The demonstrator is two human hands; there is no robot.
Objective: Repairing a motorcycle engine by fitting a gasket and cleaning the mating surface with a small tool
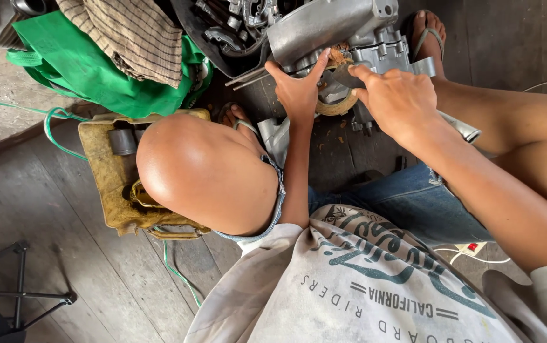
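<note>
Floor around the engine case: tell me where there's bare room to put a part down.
Bare planks lie left of the yellow tray, above the black stand. Another bare strip sits right of the engine case. It's crowded around the left hand, right hand, and green bag.

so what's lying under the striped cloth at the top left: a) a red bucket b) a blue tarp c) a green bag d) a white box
c, the striped brown cloth lies draped over a bright green bag with a green handle loop showing at its left edge; the left hand and right hand are away from it, on the grey metal engine casing.
</note>
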